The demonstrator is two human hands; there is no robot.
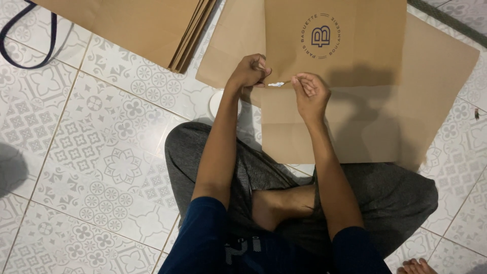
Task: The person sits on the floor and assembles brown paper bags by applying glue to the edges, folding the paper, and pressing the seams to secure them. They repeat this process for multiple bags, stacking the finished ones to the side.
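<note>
A large sheet of brown paper [365, 106], partly folded and with a round dark emblem on its upper flap, lies on the tiled floor in front of me. My left hand [249, 71] is closed on the edge of the folded flap. My right hand [310, 93] pinches a thin stick whose tip carries a dab of white paste [276, 84], touching the flap's edge between both hands. A small white bowl [219, 103] sits under my left wrist, mostly hidden by the arm.
A stack of flat brown paper sheets [147, 25] lies at the top left, with a dark strap [20, 45] looping beside it. My crossed legs in grey trousers [385, 198] fill the bottom centre. Another person's toes [417, 266] show at the bottom right.
</note>
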